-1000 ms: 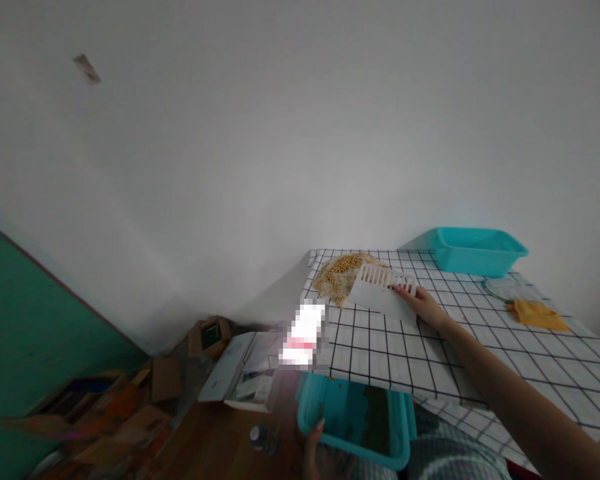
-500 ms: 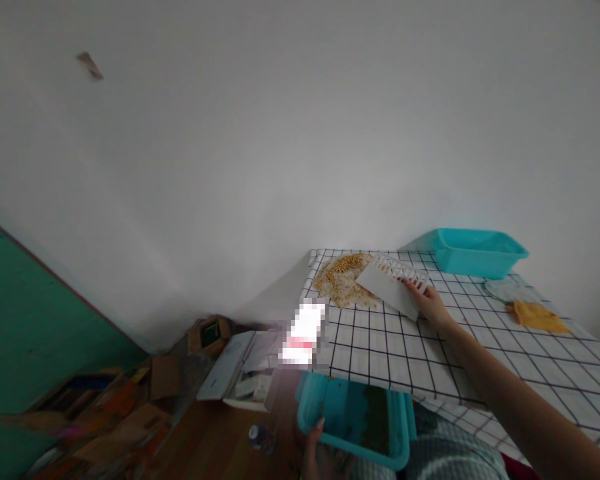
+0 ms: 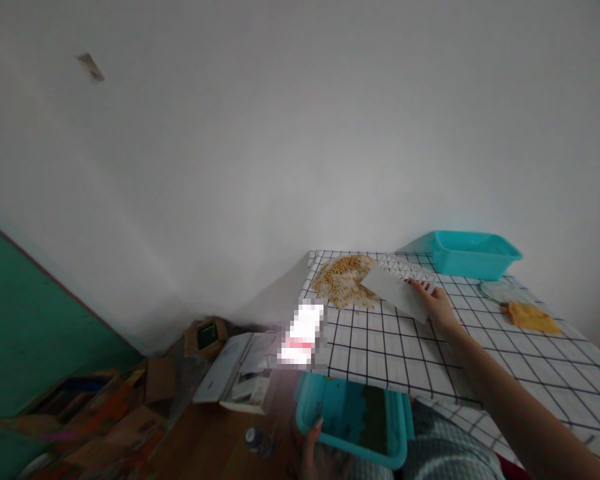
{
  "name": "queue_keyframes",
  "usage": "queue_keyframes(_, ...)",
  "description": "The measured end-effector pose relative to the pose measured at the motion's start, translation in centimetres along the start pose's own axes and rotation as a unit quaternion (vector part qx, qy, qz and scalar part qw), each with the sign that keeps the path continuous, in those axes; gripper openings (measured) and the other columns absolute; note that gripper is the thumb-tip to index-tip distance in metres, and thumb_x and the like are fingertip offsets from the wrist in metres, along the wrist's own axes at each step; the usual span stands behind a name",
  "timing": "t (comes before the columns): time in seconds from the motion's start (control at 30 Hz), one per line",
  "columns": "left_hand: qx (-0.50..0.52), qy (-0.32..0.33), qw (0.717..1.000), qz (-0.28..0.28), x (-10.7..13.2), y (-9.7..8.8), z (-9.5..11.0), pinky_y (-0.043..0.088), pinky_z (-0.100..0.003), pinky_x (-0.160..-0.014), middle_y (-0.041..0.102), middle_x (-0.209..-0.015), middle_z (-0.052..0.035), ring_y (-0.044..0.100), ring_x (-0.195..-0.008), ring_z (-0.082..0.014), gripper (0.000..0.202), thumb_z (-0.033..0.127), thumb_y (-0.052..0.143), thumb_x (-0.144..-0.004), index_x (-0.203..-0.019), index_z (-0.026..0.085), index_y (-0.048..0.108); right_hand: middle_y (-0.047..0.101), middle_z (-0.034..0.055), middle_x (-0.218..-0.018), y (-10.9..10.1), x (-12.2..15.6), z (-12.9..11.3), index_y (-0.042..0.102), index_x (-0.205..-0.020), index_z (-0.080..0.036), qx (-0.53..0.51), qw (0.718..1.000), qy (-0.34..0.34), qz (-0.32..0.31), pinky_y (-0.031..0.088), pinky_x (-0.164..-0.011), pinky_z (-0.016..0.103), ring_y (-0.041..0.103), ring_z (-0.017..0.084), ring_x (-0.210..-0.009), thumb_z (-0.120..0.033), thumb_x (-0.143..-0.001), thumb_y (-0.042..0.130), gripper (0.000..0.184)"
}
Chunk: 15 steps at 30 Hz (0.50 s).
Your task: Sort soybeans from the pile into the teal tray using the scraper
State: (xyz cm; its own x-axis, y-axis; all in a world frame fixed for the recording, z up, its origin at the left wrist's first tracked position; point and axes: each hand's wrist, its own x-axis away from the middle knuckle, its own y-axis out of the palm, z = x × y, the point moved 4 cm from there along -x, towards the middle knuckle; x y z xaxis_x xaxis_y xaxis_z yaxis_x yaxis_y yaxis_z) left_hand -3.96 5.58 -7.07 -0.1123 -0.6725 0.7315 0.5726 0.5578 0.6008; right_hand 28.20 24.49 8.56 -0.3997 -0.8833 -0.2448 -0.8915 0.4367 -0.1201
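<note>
My right hand is closed on a white plastic scraper with a slotted edge, held low over the checked tablecloth. Its front edge lies beside a pile of yellow grains at the table's far left corner. My left hand is below the table edge and grips the near rim of a teal tray held under that edge. Dark bits lie inside the tray.
A second teal tray stands at the back of the table. A yellow cloth and a clear lid lie at the right. On the floor to the left are cardboard boxes, an open white box and a small bottle.
My right hand has drawn the scraper back to the right and tilted it flatter, uncovering more of the grain pile. The left hand and tray have hardly moved.
</note>
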Motion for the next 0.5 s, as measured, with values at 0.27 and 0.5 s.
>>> queue_keyframes(0.27,-0.009,0.003,1.0,-0.02,0.6,0.4,0.3,0.051,-0.042,-0.07,0.072,-0.081,-0.0069,0.067,-0.082,-0.0293,0.064,0.033,0.059,-0.074,-0.132,0.023,0.033,0.071,0.0063,-0.077,1.8,1.4,-0.9,0.069,-0.088,-0.016,-0.006,0.996,0.028,-0.085,0.047,-0.051,0.029,0.064,0.023,-0.066,-0.054,-0.071,0.061,0.043)
queue_keyframes(0.5,-0.017,0.016,1.0,0.009,0.5,0.2,0.1,0.05,-0.036,-0.059,0.071,-0.077,-0.0041,0.067,-0.073,-0.0273,0.058,0.035,0.062,-0.071,-0.125,0.026,0.041,0.071,0.0061,-0.072,2.6,2.4,-1.7,0.069,-0.087,-0.017,-0.02,0.989,0.042,-0.139,0.048,-0.048,0.031,0.064,0.025,-0.066,-0.053,-0.071,0.063,0.04)
